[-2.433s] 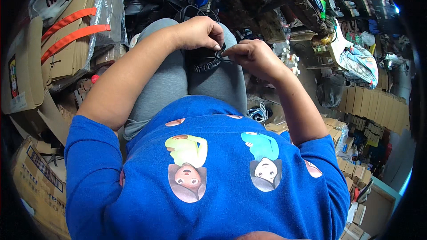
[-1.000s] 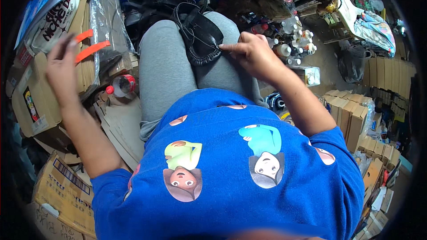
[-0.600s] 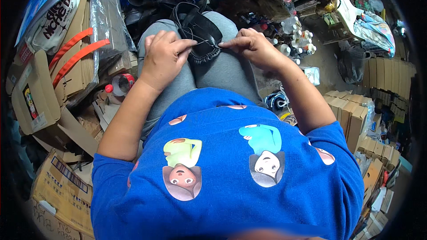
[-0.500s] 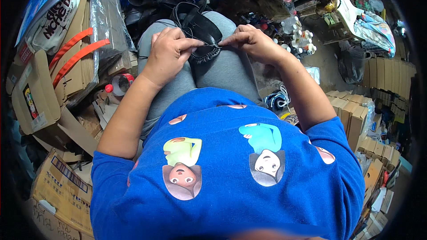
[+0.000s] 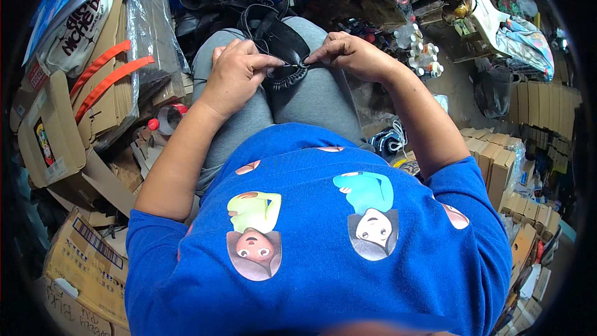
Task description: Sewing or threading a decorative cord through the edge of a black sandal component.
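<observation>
A black shoe upper (image 5: 289, 37) with a row of pale, evenly spaced stitches along its curved near edge lies across my thighs. My left hand (image 5: 239, 73) is at its left, thumb and forefinger pinched together at that edge. A thin, light, needle-like piece (image 5: 293, 65) shows between the two hands; its ends are hidden by the fingers. From the right, my right hand (image 5: 351, 55) pinches the stitched edge with thumb and forefinger, the other fingers curled in. A dark cord (image 5: 244, 22) loops up beside the upper, behind my left hand.
Flattened cardboard with orange straps (image 5: 115, 71) and a red-capped bottle (image 5: 166, 119) are at my left. Several white-capped bottles (image 5: 424, 56) stand at the far right. Stacked cardboard pieces (image 5: 491, 155) lie nearer on the right, beside a blue bundle with white cord (image 5: 390, 140).
My right hand has shifted slightly, its fingers curling more at the stitched edge. My left hand and the shoe upper stay nearly where they were.
</observation>
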